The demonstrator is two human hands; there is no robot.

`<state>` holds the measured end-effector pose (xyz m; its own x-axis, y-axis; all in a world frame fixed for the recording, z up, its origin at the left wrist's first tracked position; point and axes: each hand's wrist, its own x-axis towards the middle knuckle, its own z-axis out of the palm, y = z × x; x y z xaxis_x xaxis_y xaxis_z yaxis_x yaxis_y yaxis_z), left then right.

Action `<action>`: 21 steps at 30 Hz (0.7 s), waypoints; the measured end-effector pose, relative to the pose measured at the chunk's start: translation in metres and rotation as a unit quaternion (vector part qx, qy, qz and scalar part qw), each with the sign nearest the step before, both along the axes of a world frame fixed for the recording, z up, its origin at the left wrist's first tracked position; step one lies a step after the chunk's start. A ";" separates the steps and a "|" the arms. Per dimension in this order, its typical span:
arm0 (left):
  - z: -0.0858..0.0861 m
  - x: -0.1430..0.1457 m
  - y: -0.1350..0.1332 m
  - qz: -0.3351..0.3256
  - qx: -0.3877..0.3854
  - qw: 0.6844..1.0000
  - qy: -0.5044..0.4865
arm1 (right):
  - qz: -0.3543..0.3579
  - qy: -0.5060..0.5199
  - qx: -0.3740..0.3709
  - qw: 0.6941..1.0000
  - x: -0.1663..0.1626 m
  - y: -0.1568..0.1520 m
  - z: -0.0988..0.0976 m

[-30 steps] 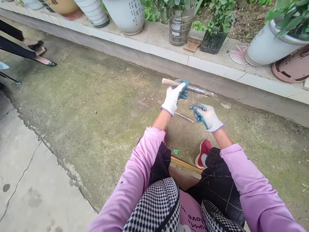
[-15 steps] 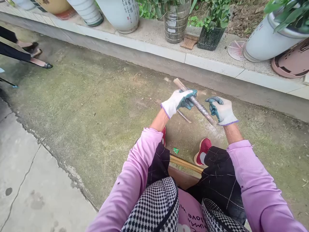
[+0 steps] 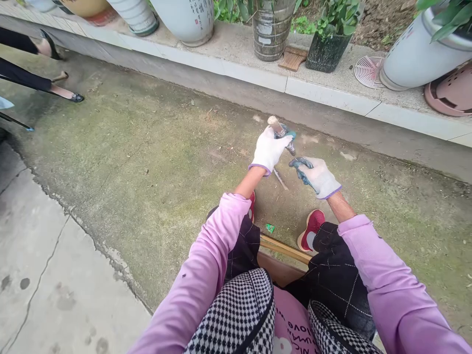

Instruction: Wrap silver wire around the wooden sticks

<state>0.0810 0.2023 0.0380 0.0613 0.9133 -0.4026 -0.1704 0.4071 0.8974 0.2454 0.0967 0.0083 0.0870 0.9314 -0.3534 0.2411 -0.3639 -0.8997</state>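
Observation:
My left hand, in a white glove with a teal palm, is closed round a short stick wrapped in grey wire or tape. The stick now points almost end-on at me, its pale cut end up. My right hand, gloved the same, hovers just right of the stick's lower end with its fingers curled and apart, holding nothing that I can see. A thin twig lies on the ground below both hands. My red shoes rest on the mossy concrete.
A raised kerb runs across the back with several plant pots, a metal bucket, a small wooden block and a round pink grille. Another person's feet in dark shoes stand far left. A wooden bar lies under my knees.
My left hand has turned the stick from lying crosswise to pointing nearly end-on. My right hand rose to the stick's end, then dropped back beside it.

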 end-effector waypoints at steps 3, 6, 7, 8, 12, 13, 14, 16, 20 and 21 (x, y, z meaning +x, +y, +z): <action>-0.002 -0.004 -0.007 -0.078 0.053 0.991 0.091 | -0.037 -0.007 0.009 0.999 0.022 0.003 0.004; -0.006 -0.001 -0.008 -0.140 0.034 0.985 0.094 | -0.071 -0.016 0.014 0.997 0.041 0.005 0.005; -0.007 0.001 -0.007 -0.152 0.016 0.985 0.078 | -0.079 -0.015 0.012 0.997 0.046 0.006 0.006; -0.008 0.004 -0.005 -0.158 -0.009 0.986 0.056 | -0.082 -0.014 0.012 0.996 0.049 0.007 0.006; -0.002 0.009 0.003 -0.136 -0.143 0.978 -0.074 | -0.054 -0.013 0.027 0.998 0.048 0.010 0.003; 0.001 0.010 0.004 -0.125 -0.165 0.973 -0.104 | -0.051 -0.013 0.028 0.998 0.044 0.011 0.002; 0.003 0.011 0.004 -0.112 -0.179 0.969 -0.127 | -0.051 -0.011 0.022 0.998 0.039 0.011 0.000; 0.005 0.014 0.003 -0.080 -0.188 0.966 -0.157 | -0.051 0.000 0.002 0.999 0.025 0.010 -0.003; 0.002 0.021 -0.001 -0.015 -0.156 0.976 -0.150 | -0.005 0.021 -0.019 1.000 -0.005 0.003 -0.007; 0.001 0.021 -0.002 -0.002 -0.138 0.982 -0.131 | 0.009 0.016 -0.018 1.000 -0.010 0.001 -0.007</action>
